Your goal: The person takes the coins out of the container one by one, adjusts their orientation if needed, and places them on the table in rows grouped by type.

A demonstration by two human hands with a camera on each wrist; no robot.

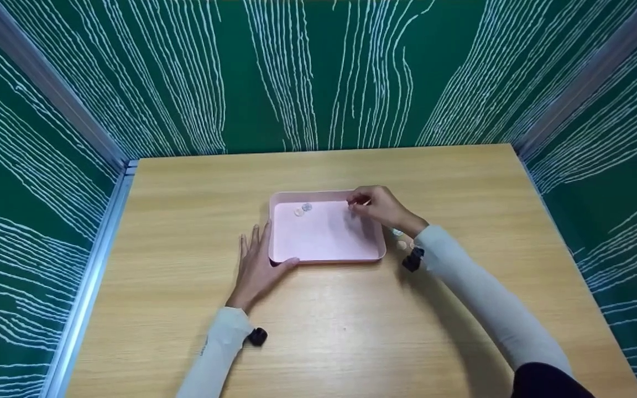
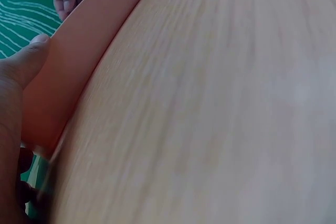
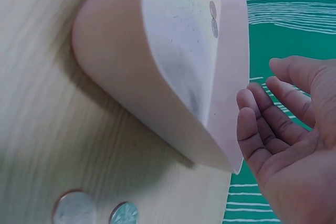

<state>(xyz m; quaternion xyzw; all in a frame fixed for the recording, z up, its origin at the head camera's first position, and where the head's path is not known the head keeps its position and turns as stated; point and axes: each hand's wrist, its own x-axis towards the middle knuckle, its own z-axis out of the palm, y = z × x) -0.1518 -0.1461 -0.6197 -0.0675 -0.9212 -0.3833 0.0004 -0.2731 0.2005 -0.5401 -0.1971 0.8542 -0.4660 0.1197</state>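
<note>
A pink rectangular tray (image 1: 329,258) lies on the table. My left hand (image 1: 257,271) rests against its near left corner, fingers extended along the left side and thumb (image 2: 31,59) touching the near wall. Over the tray's far right part is my right hand (image 1: 382,210), its fingers bent. The right wrist view shows nothing between the thumb (image 3: 294,69) and fingers; in the head view the fingertips are too small to judge. Inside the tray, a copper-toned coin (image 1: 299,211) and a silvery coin (image 1: 307,207) lie near the far left. Several coins (image 3: 76,208) lie outside, right of the tray.
The wooden table (image 1: 318,326) extends around the tray. Green panels with white wavy lines (image 1: 363,72) stand behind and at both sides, joined by metal posts (image 1: 53,83). A small black camera (image 1: 257,336) sits at the left wrist and another (image 1: 413,260) at the right.
</note>
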